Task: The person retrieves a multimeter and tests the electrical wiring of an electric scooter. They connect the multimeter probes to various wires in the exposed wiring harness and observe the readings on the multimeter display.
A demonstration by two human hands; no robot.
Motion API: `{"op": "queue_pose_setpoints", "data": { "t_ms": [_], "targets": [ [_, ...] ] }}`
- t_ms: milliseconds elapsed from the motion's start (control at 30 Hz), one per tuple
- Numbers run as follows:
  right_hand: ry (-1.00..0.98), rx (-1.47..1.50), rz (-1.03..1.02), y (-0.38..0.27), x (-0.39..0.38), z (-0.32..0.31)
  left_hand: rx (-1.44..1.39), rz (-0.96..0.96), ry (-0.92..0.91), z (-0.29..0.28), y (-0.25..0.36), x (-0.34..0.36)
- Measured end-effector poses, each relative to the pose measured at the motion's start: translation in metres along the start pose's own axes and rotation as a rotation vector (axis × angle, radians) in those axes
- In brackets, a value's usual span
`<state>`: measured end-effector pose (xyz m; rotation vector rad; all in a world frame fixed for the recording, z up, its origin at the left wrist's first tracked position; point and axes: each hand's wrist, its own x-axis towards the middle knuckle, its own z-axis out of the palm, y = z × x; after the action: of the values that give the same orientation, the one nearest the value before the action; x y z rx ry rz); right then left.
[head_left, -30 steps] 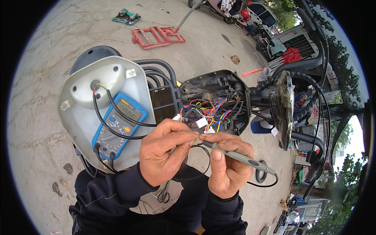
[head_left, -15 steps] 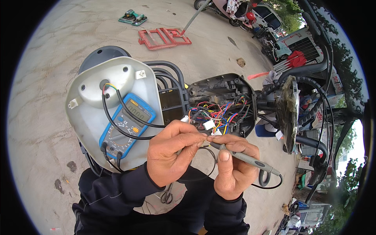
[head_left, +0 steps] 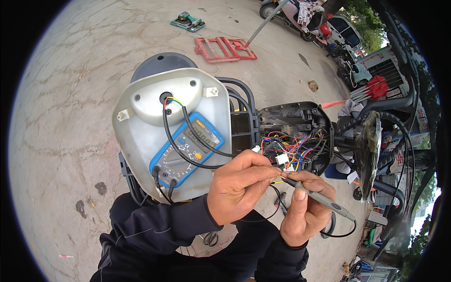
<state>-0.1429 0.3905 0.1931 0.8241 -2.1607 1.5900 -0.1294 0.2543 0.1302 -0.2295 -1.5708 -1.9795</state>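
Observation:
My right hand [head_left: 307,209] is closed around a grey test probe [head_left: 326,201], thumb on top, its tip pointing toward my left fingertips. My left hand [head_left: 244,188] is pinched closed right at that tip; whatever small piece it holds is hidden by the fingers. A blue multimeter [head_left: 188,149] lies tilted in an upturned pale plastic cover [head_left: 126,145], with two black leads plugged into its lower end. A thick black cable [head_left: 167,134] comes out of the cover's hole and passes over the meter. Beyond my fingers lies a tangle of coloured wires [head_left: 300,143] with white connectors [head_left: 282,159].
The wires sit in the open black body [head_left: 293,113] of a scooter, with handlebars [head_left: 394,101] at the right. A red metal frame [head_left: 225,49] and a green tool case [head_left: 188,21] rest on the concrete. Scissors [head_left: 210,238] lie below my arms.
My view has shifted, so the cover, meter, scooter and both hands appear farther right in the picture. Both hands keep nearly the same grip, the probe still meeting my left fingertips.

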Motion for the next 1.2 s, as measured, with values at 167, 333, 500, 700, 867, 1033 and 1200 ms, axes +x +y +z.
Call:
{"op": "queue_pose_setpoints", "data": {
  "t_ms": [167, 333, 500, 700, 867, 1033, 1200],
  "targets": [
    [-0.007, 0.011, 0.001, -0.0013, 0.0007, -0.0005, -0.001, -0.013, -0.006, -0.0002, 0.0010, -0.0005],
    [-0.013, 0.034, 0.020, -0.0025, 0.0013, -0.0022, 0.032, -0.055, -0.041, -0.0019, 0.0020, -0.0009],
    [-0.041, 0.063, 0.024, -0.0014, 0.0014, -0.0042, 0.032, -0.030, -0.004, -0.0002, 0.0027, -0.0005],
    [-0.028, 0.131, -0.027, 0.0016, 0.0010, -0.0041, 0.040, -0.007, -0.008, -0.0001, 0.0030, 0.0010],
    [-0.026, 0.103, -0.005, 0.0008, -0.0003, -0.0042, 0.039, -0.007, -0.006, -0.0002, 0.0030, 0.0012],
    [-0.042, 0.076, -0.017, 0.0009, 0.0008, -0.0045, 0.036, -0.013, -0.004, 0.0000, 0.0029, 0.0008],
    [-0.039, 0.066, 0.009, -0.0014, -0.0002, -0.0048, 0.012, -0.055, -0.022, -0.0007, 0.0024, -0.0006]
  ]
}}
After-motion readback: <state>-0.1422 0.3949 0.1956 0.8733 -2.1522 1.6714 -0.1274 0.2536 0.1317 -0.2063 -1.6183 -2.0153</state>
